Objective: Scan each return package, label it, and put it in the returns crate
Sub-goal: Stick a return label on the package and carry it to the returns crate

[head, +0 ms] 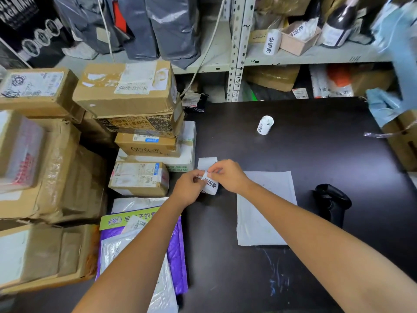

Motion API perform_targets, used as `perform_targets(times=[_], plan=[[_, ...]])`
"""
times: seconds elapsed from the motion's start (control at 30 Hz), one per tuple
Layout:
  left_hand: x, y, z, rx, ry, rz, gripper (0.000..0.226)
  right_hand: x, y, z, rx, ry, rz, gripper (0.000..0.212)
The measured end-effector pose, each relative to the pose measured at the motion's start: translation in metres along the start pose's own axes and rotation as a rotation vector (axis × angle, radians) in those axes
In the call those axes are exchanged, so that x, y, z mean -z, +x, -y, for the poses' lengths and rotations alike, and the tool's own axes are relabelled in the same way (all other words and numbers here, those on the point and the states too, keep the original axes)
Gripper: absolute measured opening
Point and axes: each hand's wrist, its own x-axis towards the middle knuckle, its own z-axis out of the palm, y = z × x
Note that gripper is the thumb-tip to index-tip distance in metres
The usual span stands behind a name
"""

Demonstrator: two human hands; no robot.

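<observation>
White label roll [211, 185] with black characters, held over dark counter [304, 150], flat pale package [266, 211] alongside, black scanner [331, 199] beyond

"退回件" stood in black on a white roll [270, 45] on the far shelf [316, 56], and again on a white slip [299, 30] in the cardboard tray [291, 45] beside it. The white label [211, 185] near the middle showed "回". A dark box [140, 124] in the left stack repeated "PURSUE ESSENCE". The near purple mailer [177, 256] read "毛" and "子的" on its green band.
</observation>
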Motion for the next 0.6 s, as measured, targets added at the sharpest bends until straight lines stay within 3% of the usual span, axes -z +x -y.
perform_targets(times=[0.37, 0.47, 0.6], plan=[[-0.008, -0.009, 0.014, 0.052, 0.027, 0.020, 0.025, 0.003, 0.002, -0.002, 0.038, -0.206, 0.145, 0.020], [-0.009, -0.011, 0.016, 0.092, -0.007, -0.015, 0.028, 0.012, 0.001, -0.009, -0.025, -0.235, 0.055, 0.020], [-0.017, -0.017, 0.006, 0.144, -0.081, -0.033, 0.022, 0.036, -0.005, -0.020, -0.116, -0.043, -0.102, 0.026]])
